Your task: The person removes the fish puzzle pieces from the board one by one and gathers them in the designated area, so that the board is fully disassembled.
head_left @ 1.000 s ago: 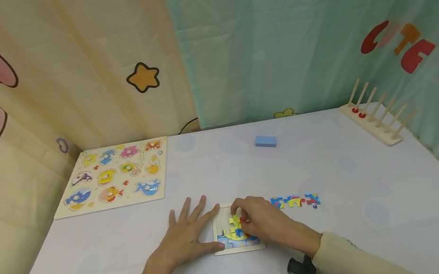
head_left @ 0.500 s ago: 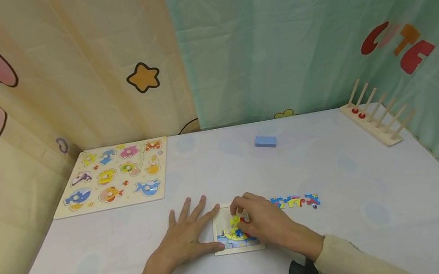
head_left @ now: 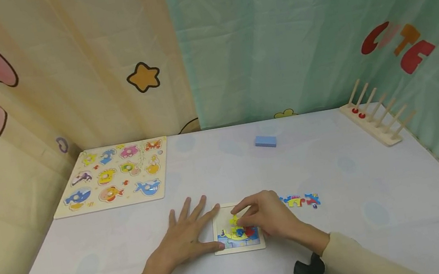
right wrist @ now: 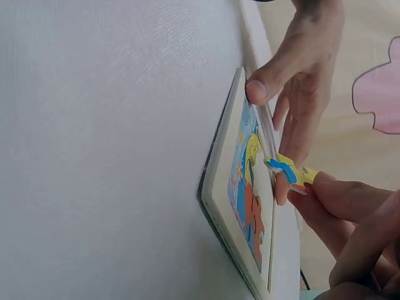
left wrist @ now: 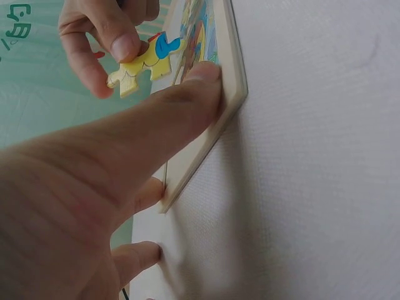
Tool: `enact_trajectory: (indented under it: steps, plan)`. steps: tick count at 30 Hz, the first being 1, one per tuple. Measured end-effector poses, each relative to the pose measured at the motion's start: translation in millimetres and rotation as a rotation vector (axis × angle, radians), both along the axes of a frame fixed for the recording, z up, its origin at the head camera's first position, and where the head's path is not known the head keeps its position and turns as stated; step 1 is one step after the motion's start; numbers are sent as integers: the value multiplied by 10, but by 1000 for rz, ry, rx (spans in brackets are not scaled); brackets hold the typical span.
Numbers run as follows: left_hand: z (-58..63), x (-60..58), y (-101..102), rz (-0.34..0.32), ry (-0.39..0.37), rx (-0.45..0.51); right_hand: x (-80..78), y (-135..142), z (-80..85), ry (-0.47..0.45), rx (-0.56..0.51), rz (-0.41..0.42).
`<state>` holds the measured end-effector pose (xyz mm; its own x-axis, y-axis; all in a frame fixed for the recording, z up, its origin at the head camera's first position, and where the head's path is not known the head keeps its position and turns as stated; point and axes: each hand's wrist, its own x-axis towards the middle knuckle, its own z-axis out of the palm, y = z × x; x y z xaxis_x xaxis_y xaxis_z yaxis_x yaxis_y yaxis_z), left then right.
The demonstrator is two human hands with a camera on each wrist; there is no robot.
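In the frame's lower centre, the right hand (head_left: 270, 215) pinched one puzzle piece (left wrist: 147, 60) above one puzzle tray (head_left: 241, 249) — the left hand (head_left: 185, 239), five fingers spread wide, touched the tray's rim.

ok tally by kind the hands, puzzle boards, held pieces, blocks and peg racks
Hands: 2, left hand and right hand
Puzzle boards: 2, small board and large board
Held piece: 1
Blue block: 1
Peg rack: 1
Total: 7

White table (head_left: 216, 171) with puzzle tray (head_left: 241, 249), pieces (head_left: 312, 198), board (head_left: 96, 187), block (head_left: 265, 141), rack (head_left: 369, 124)
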<state>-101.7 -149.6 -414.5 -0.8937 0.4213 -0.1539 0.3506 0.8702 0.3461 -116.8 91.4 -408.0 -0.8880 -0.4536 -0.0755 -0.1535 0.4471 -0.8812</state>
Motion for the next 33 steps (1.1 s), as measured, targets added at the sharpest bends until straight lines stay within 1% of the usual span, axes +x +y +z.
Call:
enact_trajectory:
  steps: [4,12,16,23,28,31,33]
  plan:
    - [-5,1,-3,-4,0,1,4,124,10,-76,-33,-49]
    - [-3,-8,-5,-16,6,12,66,446,-3,-154,16,-155]
    - [6,-5,-8,-14,-1,18,103,643,1,-199,19,-208]
    - [13,3,-8,-14,-4,16,140,959,11,-210,74,-297]
    - [12,8,-5,-13,-2,19,158,1103,-3,-223,121,-365]
    - [9,9,-7,-7,-7,23,161,1144,-30,-213,140,-371]
    - [1,8,-6,-4,-10,25,163,1161,-43,-184,155,-362]
